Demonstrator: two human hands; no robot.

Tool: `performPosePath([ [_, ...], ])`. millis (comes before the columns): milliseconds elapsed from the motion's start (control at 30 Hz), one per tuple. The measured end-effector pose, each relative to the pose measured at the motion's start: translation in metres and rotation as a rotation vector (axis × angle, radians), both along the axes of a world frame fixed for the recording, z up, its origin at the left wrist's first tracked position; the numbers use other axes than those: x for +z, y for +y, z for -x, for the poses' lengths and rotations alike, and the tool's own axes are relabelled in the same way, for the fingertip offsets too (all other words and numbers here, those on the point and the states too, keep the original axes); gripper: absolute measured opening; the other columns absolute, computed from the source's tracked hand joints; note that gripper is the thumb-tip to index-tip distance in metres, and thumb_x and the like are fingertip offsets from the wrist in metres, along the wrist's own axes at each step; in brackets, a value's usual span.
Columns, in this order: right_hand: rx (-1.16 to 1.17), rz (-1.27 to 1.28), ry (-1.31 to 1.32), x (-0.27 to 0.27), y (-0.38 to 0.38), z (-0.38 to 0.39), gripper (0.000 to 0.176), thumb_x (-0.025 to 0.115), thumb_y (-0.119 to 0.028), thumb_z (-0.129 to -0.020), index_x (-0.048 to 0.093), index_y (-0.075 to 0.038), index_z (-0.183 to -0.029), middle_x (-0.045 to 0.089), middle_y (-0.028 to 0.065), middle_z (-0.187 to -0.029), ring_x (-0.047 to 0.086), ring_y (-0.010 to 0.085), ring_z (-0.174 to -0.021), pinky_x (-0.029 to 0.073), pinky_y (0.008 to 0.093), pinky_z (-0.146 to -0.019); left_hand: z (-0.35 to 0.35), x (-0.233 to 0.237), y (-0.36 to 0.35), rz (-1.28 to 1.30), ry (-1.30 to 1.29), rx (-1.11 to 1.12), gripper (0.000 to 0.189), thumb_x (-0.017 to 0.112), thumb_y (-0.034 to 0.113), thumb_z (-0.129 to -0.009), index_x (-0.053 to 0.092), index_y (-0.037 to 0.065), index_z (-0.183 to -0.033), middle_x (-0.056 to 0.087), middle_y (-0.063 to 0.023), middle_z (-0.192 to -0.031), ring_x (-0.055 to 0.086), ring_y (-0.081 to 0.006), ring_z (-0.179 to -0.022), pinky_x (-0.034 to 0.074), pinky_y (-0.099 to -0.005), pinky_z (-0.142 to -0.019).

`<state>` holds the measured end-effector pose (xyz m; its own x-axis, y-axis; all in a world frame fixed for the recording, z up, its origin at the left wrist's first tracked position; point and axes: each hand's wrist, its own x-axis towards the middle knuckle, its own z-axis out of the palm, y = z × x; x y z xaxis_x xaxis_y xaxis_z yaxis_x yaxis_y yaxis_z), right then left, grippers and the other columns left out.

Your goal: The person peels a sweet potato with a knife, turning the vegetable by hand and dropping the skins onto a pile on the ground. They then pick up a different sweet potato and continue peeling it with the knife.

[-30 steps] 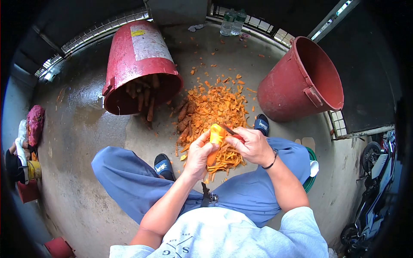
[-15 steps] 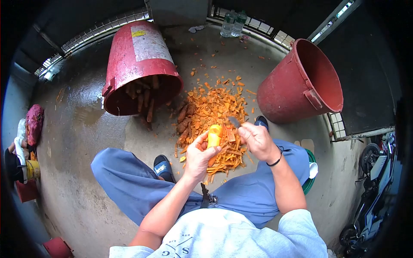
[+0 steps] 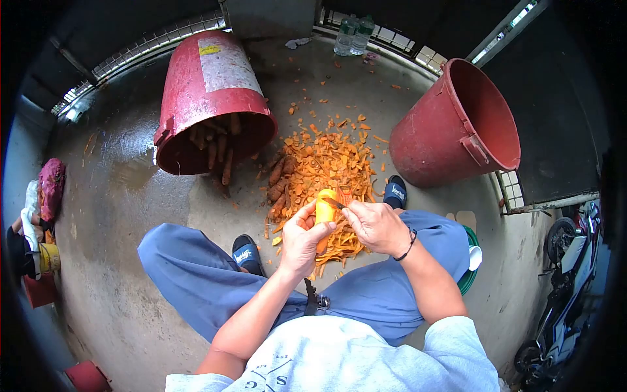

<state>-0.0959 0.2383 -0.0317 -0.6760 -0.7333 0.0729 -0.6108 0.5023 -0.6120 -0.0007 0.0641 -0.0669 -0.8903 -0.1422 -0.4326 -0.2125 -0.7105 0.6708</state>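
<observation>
My left hand (image 3: 304,240) is wrapped round a bright orange-yellow carrot (image 3: 324,212), its peeled upper end pointing away from me. My right hand (image 3: 377,227) grips a small knife (image 3: 335,204), whose dark, narrow blade lies against the upper part of the carrot. Most of the knife's handle is hidden in my fingers. Below both hands spreads a heap of orange peelings (image 3: 326,157). Several unpeeled, brownish carrots (image 3: 277,189) lie along the heap's left side.
A red bin (image 3: 189,85) lies tipped toward me with unpeeled carrots (image 3: 219,147) in its mouth. Another red bin (image 3: 431,130) leans at the right. Water bottles (image 3: 353,36) stand by the far wall. My slippers (image 3: 245,253) flank the heap; a motorbike (image 3: 565,287) is at far right.
My right hand has moved left and slightly down, bringing the knife blade from beyond the carrot onto it. My left hand and the carrot have stayed nearly still.
</observation>
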Motion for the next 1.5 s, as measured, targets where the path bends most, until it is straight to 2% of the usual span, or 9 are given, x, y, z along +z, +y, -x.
performPosePath([
  [400,0.122,-0.025,-0.148,0.001,0.006,0.004,0.016,0.061,-0.014,-0.101,0.061,-0.001,-0.091,0.064,0.0216,-0.077,0.065,0.0419,-0.071,0.050,0.0477,-0.059,-0.002,0.001,-0.001,0.048,0.027,-0.090,0.065,0.074,-0.003,-0.080,0.053,-0.007,-0.141,0.070,-0.0104,-0.117,0.067,-0.0120,-0.099,0.052,-0.0245,-0.089],
  [500,0.050,0.035,0.125,0.006,0.001,-0.004,0.017,0.065,-0.017,-0.097,0.062,-0.002,-0.090,0.061,0.0152,-0.077,0.065,0.0356,-0.068,0.054,0.0442,-0.061,0.001,0.004,-0.003,0.035,0.028,-0.033,0.063,0.074,-0.001,-0.080,0.054,-0.005,-0.140,0.070,-0.0086,-0.112,0.067,-0.0103,-0.089,0.054,-0.0231,-0.076],
  [600,0.068,0.110,0.384,0.012,-0.002,-0.008,0.013,0.071,-0.013,-0.091,0.066,-0.002,-0.095,0.059,0.0108,-0.074,0.062,0.0299,-0.062,0.051,0.0411,-0.057,-0.001,0.004,-0.003,0.020,-0.025,0.005,0.058,0.073,0.004,-0.083,0.055,-0.002,-0.137,0.068,-0.0045,-0.102,0.062,-0.0075,-0.071,0.047,-0.0222,-0.050],
  [633,0.072,0.112,0.387,0.012,-0.002,-0.008,0.013,0.071,-0.013,-0.091,0.066,-0.002,-0.095,0.059,0.0108,-0.074,0.062,0.0299,-0.062,0.051,0.0411,-0.057,-0.002,0.005,-0.003,0.021,-0.022,0.009,0.058,0.073,0.004,-0.083,0.055,-0.002,-0.137,0.068,-0.0045,-0.102,0.062,-0.0075,-0.071,0.047,-0.0222,-0.050],
  [700,0.116,0.004,0.507,0.013,-0.002,-0.009,0.017,0.073,-0.014,-0.088,0.067,-0.003,-0.100,0.059,0.0086,-0.076,0.063,0.0264,-0.066,0.051,0.0387,-0.060,-0.004,0.005,-0.002,-0.047,0.015,0.011,0.058,0.073,-0.001,-0.085,0.053,-0.007,-0.139,0.071,-0.0067,-0.110,0.067,-0.0093,-0.093,0.053,-0.0230,-0.084],
  [1067,0.118,-0.180,0.511,0.002,-0.004,-0.013,0.021,0.072,-0.015,-0.087,0.064,-0.003,-0.103,0.058,0.0068,-0.076,0.063,0.0245,-0.068,0.051,0.0370,-0.062,-0.004,0.006,-0.001,0.025,0.050,0.009,0.063,0.072,-0.005,-0.084,0.049,-0.010,-0.143,0.070,-0.0092,-0.113,0.067,-0.0100,-0.096,0.054,-0.0231,-0.087],
  [1167,0.088,-0.236,0.511,-0.004,-0.009,-0.018,0.020,0.067,-0.015,-0.088,0.064,-0.002,-0.103,0.059,0.0075,-0.077,0.065,0.0244,-0.069,0.053,0.0363,-0.064,-0.002,0.001,0.000,0.023,0.005,0.013,0.063,0.073,-0.004,-0.084,0.050,-0.009,-0.142,0.071,-0.0083,-0.109,0.067,-0.0091,-0.093,0.054,-0.0219,-0.082],
  [1333,0.038,-0.238,0.558,-0.005,-0.013,-0.022,0.021,0.063,-0.014,-0.089,0.064,0.000,-0.105,0.061,0.0093,-0.079,0.067,0.0246,-0.071,0.055,0.0359,-0.066,-0.001,0.003,-0.004,-0.045,-0.097,0.010,0.051,0.072,0.006,-0.086,0.056,-0.005,-0.133,0.069,-0.0052,-0.092,0.057,-0.0070,-0.059,0.042,-0.0222,-0.046],
  [1500,-0.193,0.042,0.379,-0.003,-0.011,-0.015,0.016,0.068,-0.013,-0.094,0.067,0.000,-0.103,0.066,0.0132,-0.081,0.069,0.0307,-0.069,0.056,0.0394,-0.062,0.000,0.005,-0.003,0.006,-0.136,0.029,0.047,0.072,0.008,-0.085,0.061,0.000,-0.129,0.066,-0.0031,-0.090,0.052,-0.0073,-0.054,0.037,-0.0228,-0.041],
])
